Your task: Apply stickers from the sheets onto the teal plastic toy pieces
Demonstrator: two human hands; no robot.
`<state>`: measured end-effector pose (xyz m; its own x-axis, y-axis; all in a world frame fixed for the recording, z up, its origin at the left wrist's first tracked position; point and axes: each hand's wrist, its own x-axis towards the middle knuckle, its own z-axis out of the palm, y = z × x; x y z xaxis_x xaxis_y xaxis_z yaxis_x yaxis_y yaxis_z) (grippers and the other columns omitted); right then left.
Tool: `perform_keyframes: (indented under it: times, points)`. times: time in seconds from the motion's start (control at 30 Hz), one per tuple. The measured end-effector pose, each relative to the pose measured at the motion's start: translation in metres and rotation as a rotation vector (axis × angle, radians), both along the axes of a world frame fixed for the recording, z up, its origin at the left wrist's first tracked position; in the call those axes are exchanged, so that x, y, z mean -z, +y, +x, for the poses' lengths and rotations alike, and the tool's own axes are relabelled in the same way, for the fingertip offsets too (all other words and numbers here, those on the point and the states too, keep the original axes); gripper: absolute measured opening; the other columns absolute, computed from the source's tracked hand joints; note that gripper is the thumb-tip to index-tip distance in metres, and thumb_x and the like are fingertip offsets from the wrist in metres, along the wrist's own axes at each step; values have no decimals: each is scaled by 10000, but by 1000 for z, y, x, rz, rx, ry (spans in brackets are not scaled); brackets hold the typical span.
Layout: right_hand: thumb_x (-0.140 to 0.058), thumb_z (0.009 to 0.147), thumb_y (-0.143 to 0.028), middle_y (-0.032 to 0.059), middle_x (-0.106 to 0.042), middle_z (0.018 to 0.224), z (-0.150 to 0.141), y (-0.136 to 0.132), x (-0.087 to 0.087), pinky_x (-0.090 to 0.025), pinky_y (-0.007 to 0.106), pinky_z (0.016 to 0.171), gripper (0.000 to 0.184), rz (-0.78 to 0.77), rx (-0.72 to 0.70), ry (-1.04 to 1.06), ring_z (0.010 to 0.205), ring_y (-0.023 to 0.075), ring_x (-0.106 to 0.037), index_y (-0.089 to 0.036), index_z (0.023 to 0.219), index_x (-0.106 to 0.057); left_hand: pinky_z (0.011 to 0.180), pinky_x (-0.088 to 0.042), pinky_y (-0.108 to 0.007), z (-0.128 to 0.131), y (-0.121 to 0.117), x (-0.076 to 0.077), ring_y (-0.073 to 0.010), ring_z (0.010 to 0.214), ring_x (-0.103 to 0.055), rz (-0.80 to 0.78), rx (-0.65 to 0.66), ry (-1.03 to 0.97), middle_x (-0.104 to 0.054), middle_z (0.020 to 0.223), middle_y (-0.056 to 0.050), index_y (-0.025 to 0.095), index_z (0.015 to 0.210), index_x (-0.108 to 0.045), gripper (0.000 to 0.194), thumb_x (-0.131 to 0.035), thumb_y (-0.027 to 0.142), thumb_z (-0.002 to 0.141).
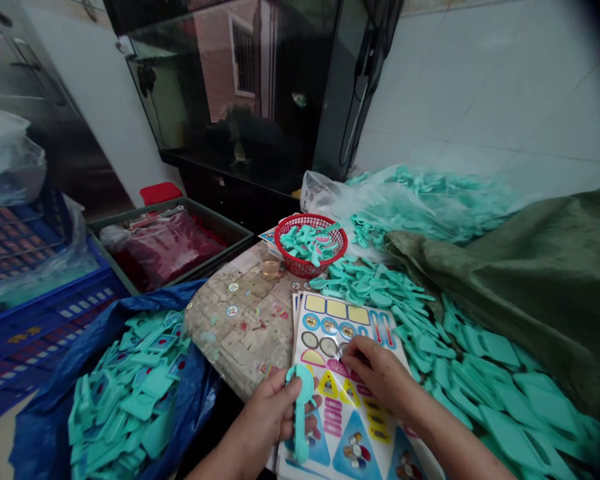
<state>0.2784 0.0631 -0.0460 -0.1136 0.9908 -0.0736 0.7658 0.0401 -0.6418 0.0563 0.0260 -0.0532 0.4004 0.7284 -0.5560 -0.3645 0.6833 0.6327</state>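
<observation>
In my left hand (275, 407) is a turquoise plastic toy piece (304, 390) with a round, flat head and a straight handle. My thumb presses on its head and the handle points down toward me. Beneath it lies a stack of printed sticker sheets (347, 333) with yellow, blue, pink and black-ringed shapes. My right hand (373, 367) is over the middle of the top sheet, fingers pinched at the edge of a pink sticker (337, 367). Its fingertips are partly hidden.
A red basket (311, 265) of turquoise pieces stands at the table's (245, 293) far end, beside a small clear cup (270, 269). Loose turquoise pieces (480, 373) cover the right side. A blue bag (180, 400) of pieces sits at left, near a blue crate (45, 333). A fish tank (240, 87) stands behind.
</observation>
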Motion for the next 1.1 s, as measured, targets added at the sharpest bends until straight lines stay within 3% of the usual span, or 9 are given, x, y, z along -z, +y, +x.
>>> perform_keyframes:
  times: [0.17, 0.37, 0.87, 1.1]
  points:
    - [-471, 828, -277, -11, -593, 690, 0, -1, 0, -392, 257, 590, 141, 28, 17, 8, 637, 151, -523, -220, 714, -531, 733, -542, -332, 1, -2, -5, -200, 863, -676, 7, -17, -18, -706, 986, -88, 180, 1032, -576, 270, -606, 335, 813]
    - [-499, 803, -259, -12, -583, 681, -1, -1, -2, -384, 270, 606, 116, 51, 15, 14, 632, 155, -514, -219, 703, -543, 742, -533, -332, 9, 2, -15, -202, 812, -691, 76, 55, -53, -713, 981, -108, 151, 1088, -566, 323, -586, 335, 824]
    - [-563, 763, -320, -27, -598, 619, -5, 1, 3, -389, 241, 555, 129, 25, 84, 95, 580, 142, -528, -228, 674, -545, 798, -526, -356, 12, 9, -10, -235, 907, -676, 16, 46, 13, -700, 1020, -126, 145, 1072, -554, 321, -596, 331, 813]
    - [-629, 700, -323, -59, -504, 523, -6, 7, -4, -325, 220, 474, 192, -20, 84, 125, 493, 109, -443, -216, 610, -497, 776, -529, -328, 13, 9, -11, -221, 886, -681, 13, 30, 29, -702, 983, -99, 158, 1032, -560, 302, -605, 344, 799]
